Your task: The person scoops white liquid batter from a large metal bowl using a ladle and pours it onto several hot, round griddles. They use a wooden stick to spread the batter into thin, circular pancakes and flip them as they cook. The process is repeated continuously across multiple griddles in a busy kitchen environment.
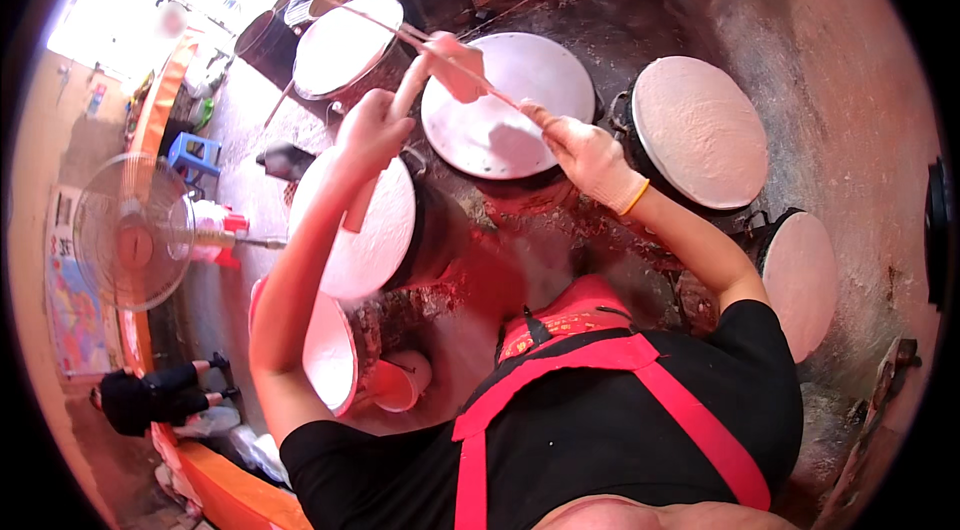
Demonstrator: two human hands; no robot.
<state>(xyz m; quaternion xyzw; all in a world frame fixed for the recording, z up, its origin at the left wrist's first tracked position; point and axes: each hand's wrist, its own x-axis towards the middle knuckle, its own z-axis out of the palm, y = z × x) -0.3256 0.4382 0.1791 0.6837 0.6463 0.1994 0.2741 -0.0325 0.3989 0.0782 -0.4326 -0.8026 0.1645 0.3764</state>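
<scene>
My left hand (369, 131) grips a flat wooden handle (361, 206). At its upper end is a pale rounded piece (457, 72); I cannot tell whether it belongs to the handle. My right hand (592, 159), in a white knit glove with a yellow cuff, holds a long thin stick (495, 89) that slants up to the left, crossing the pale piece. Below both hands lies a round white steamer top (517, 72) with a dark spot on it. Under my left forearm is another round top (375, 245) with a white layer, on a dark pot.
More white-layered round tops stand at right (701, 132) and lower right (802, 286). A large white-topped pot (349, 42) is upper left. At left are a white-filled container (326, 357), red bucket (397, 386), standing fan (135, 234), blue stool (193, 153) and a person in black (150, 395).
</scene>
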